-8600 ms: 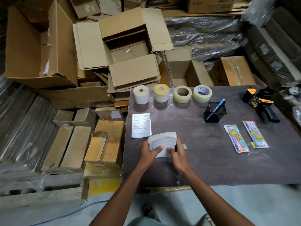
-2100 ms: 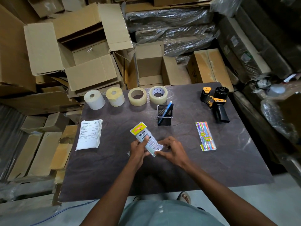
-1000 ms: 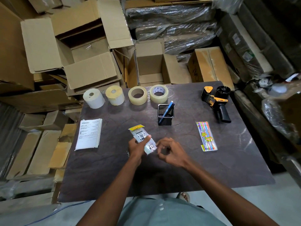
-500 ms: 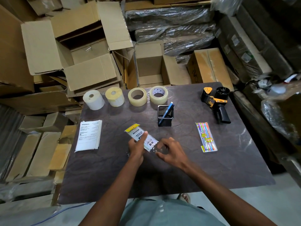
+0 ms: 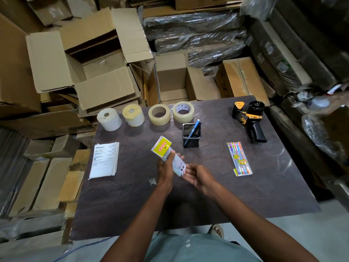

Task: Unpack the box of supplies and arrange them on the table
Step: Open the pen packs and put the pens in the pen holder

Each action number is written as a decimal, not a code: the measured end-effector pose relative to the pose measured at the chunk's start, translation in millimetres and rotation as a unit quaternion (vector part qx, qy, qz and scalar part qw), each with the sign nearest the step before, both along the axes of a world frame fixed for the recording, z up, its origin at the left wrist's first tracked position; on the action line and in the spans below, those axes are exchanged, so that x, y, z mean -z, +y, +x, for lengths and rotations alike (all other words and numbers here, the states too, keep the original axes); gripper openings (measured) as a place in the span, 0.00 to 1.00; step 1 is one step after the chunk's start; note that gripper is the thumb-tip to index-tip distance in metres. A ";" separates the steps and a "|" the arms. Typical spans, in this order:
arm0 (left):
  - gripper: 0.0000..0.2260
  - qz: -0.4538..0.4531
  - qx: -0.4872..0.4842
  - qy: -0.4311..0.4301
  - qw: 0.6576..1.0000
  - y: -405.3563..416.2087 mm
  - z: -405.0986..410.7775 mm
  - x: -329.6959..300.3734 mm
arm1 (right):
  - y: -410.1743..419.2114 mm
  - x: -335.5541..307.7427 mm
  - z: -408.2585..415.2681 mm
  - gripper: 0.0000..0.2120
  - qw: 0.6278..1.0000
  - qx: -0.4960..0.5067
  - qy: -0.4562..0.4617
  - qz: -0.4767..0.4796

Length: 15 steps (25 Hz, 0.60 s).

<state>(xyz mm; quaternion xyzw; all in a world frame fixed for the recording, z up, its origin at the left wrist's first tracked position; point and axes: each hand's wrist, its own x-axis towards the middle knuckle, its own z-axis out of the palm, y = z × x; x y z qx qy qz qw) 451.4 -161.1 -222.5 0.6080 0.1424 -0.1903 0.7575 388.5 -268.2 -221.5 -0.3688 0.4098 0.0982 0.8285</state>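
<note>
A: What fills the middle of the frame?
B: A dark table (image 5: 245, 195).
A: And the hands?
B: At centre, the left hand (image 5: 166, 170) grips a yellow-topped packet (image 5: 164, 149) above the table; the right hand (image 5: 196, 175) lies loose beside it, palm up.

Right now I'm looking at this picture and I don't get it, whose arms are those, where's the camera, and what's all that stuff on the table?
There is no machine here. A person wears one wide-angle camera on the head, looking down, so the arms at the bottom are their own. The left hand holds a plastic packet with a yellow card top, lifted off the dark table. The right hand is open, palm up, beside the packet's lower end.

Along the table's far edge stand four rolls in a row. Nearer are a black mesh holder with a blue pen in it, a tape dispenser, a pack of coloured pens and a stack of printed papers. Cardboard boxes lie behind.
</note>
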 end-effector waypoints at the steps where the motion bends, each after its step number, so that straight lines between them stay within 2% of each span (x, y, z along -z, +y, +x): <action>1: 0.04 -0.011 0.019 -0.013 1.000 -2.9 -3.0 -1.5 | 1.5 -0.7 2.1 0.16 1.000 0.012 0.010 0.017; 8: 0.13 -0.024 0.112 -0.116 0.987 -10.7 -10.5 -15.5 | 9.0 8.6 2.7 0.15 0.996 0.046 0.067 0.044; 12: 0.06 -0.032 0.113 -0.097 0.988 -11.5 -6.2 -19.0 | 8.4 16.8 -1.7 0.14 0.996 0.043 0.064 0.052; 15: 0.08 -0.058 0.097 -0.049 0.992 -8.6 -2.8 -19.2 | 8.3 21.1 -6.2 0.17 0.998 0.011 0.040 0.047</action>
